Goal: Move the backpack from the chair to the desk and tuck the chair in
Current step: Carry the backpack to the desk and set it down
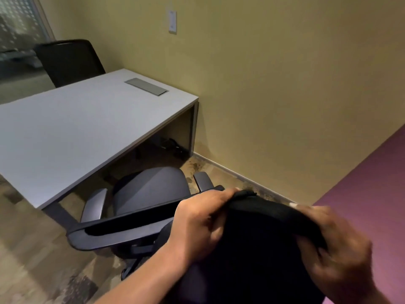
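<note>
A black backpack [252, 249] hangs close below my head at the lower right, off the chair. My left hand [197, 224] grips its top edge on the left, and my right hand [337, 249] grips its top on the right. The grey office chair [151, 189] stands pulled out from the desk, its seat bare and its backrest rim nearest me. The white desk [72, 132] stretches across the left half of the view, its near edge just beyond the chair's front.
A second black chair [70, 60] stands at the desk's far side. A grey cable hatch [146, 86] sits in the desktop near the yellow wall [285, 84]. Cables lie on the floor under the desk. A purple wall [372, 194] is at the right.
</note>
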`<control>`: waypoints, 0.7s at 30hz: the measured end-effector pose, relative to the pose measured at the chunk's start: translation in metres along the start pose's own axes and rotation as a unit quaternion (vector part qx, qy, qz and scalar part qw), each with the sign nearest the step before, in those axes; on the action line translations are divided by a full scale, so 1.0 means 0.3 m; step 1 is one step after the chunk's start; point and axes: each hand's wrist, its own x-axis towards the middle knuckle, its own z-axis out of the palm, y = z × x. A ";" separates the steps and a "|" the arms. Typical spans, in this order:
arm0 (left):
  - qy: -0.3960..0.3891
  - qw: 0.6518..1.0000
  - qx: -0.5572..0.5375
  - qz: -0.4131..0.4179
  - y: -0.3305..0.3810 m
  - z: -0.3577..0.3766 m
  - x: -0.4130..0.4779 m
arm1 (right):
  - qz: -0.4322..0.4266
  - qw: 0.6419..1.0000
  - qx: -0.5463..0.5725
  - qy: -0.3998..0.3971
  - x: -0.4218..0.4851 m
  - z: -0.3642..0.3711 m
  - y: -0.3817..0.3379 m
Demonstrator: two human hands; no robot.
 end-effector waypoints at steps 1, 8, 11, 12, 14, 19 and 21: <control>0.010 1.000 -0.002 0.000 0.021 0.031 0.031 | -0.015 1.000 -0.003 0.011 0.002 -0.014 0.039; 0.005 0.999 0.025 -0.033 0.081 0.202 0.215 | -0.078 0.994 0.060 -0.040 0.061 -0.088 0.298; 0.017 0.998 0.043 -0.038 0.068 0.248 0.264 | -0.079 0.995 0.040 -0.052 0.127 -0.072 0.371; 0.020 0.998 0.041 -0.044 0.064 0.268 0.284 | -0.089 0.995 0.040 -0.033 0.144 -0.067 0.388; 0.014 0.998 0.029 -0.054 0.053 0.306 0.334 | -0.105 0.994 0.041 0.007 0.174 -0.067 0.435; -0.012 0.997 0.028 -0.064 -0.019 0.384 0.467 | -0.112 0.993 0.045 0.011 0.241 -0.039 0.591; -0.015 0.998 0.027 -0.062 -0.054 0.410 0.512 | -0.117 0.991 0.064 0.012 0.269 -0.012 0.641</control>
